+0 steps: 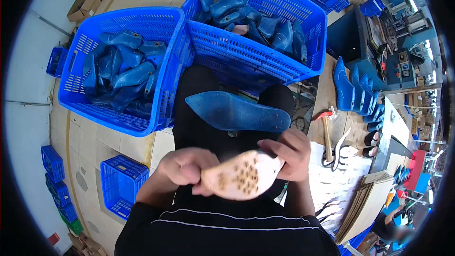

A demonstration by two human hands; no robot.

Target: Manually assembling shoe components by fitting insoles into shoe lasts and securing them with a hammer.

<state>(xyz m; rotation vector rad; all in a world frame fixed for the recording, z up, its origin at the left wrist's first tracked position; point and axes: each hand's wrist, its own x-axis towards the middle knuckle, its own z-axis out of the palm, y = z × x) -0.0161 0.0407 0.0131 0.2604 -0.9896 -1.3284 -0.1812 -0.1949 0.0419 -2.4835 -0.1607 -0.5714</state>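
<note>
A pale insole (246,175) with a patch of brown dots is held in front of my body. My left hand (187,167) is closed on its left end, slightly blurred. At the other end my right hand (291,154) grips it, fingers curled over the dark upper edge. Just beyond my hands a blue shoe last (232,111) lies across my thighs, sole side up, its pointed toe to the left. Neither hand touches the last.
Blue crates of shoe lasts stand ahead, one left (163,73) and one right (256,50). The right-hand bench holds a red-headed hammer (328,137), black-handled scissors (337,154), upright blue lasts (345,85) and stacked boards (362,208). Another blue crate (124,180) sits on the floor at left.
</note>
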